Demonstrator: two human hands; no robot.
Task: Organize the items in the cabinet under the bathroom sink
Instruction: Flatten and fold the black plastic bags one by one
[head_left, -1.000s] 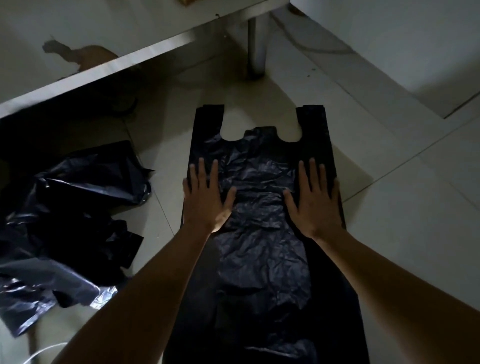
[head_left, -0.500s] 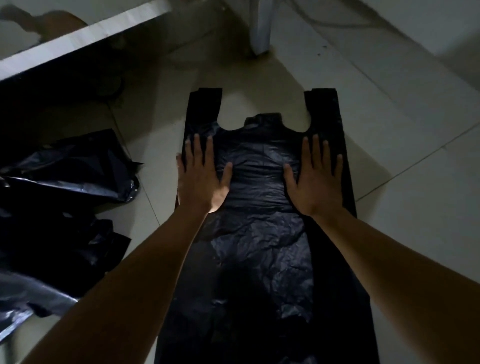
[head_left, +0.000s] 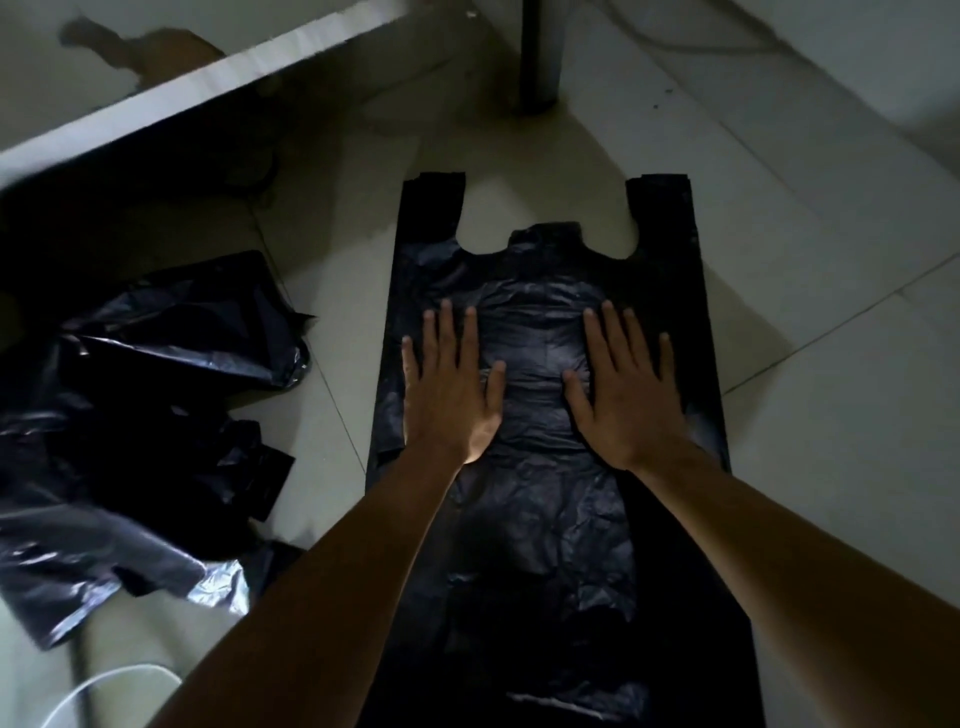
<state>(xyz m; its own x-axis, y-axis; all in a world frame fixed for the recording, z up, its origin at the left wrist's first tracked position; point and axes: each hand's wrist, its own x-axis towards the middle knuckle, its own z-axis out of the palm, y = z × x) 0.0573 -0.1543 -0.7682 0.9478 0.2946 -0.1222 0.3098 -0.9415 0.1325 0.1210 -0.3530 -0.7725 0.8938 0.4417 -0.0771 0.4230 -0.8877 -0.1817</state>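
A: Black plastic bag (head_left: 545, 519), spread flat on the tiled floor (head_left: 805, 467), lengthwise straight out from the body. Two handle loops at the far end, past the fingertips, with a notched flap between them.

B: And the hands?

A: Both pressed palm-down on the bag's upper half. Left hand (head_left: 449, 395) near the bag's left edge, right hand (head_left: 623, 395) near the right edge. Fingers straight and spread, nothing gripped. Thumbs pointing inward, a strip of wrinkled plastic showing between them.

B: Touching each other?

A: No, apart, roughly level with one another. Forearms running back over the bag's lower half.

B: Anything off to the side?

A: Left of the left hand, a crumpled heap of black bags (head_left: 130, 441) on the floor, clear of the flat one. Nearer the body on that side, a loop of white cord (head_left: 104, 686). Beyond the heap, up and left, a pale slab edge (head_left: 197, 98) with dark space beneath. Ahead of the hands, past the handles, an upright post (head_left: 540, 57) standing on the floor.
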